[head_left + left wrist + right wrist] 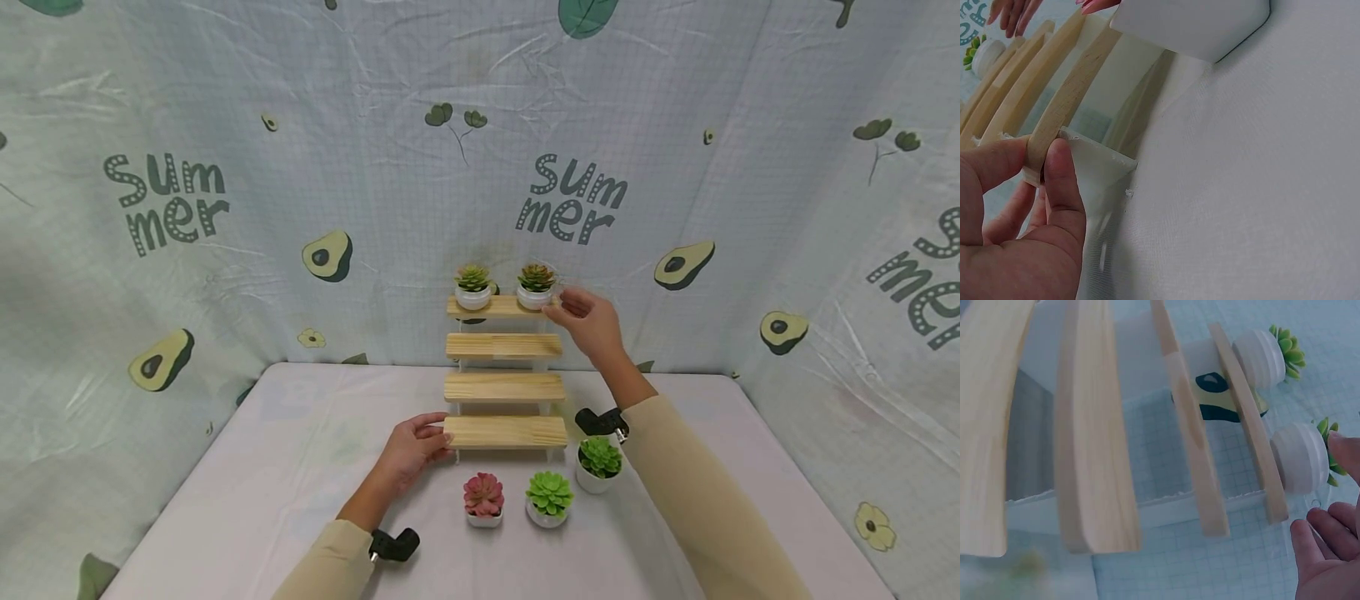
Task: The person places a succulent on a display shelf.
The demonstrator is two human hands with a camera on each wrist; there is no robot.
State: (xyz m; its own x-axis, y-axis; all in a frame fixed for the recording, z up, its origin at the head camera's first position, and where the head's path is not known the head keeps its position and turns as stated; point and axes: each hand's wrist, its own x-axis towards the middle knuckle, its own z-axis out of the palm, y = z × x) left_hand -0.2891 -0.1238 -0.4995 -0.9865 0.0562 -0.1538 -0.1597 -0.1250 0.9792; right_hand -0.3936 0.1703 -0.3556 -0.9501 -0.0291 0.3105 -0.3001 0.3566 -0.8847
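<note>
Pinching the stand (506,432) at its bottom-left end: left hand (415,450). Right hand (591,323), fingers loosely parted, is nearer the stand's top-right pot (536,297), just right of it; contact unclear. Boards (504,345) run left-right.

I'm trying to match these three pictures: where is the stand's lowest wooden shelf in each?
Head: the lowest wooden shelf is just below centre, left hand at its left end.
Left wrist: the shelf is upper left, pinched by that hand.
Right wrist: the shelf is far left, cut off by the edge.
Shared landmark: the right hand, in all three.
</note>
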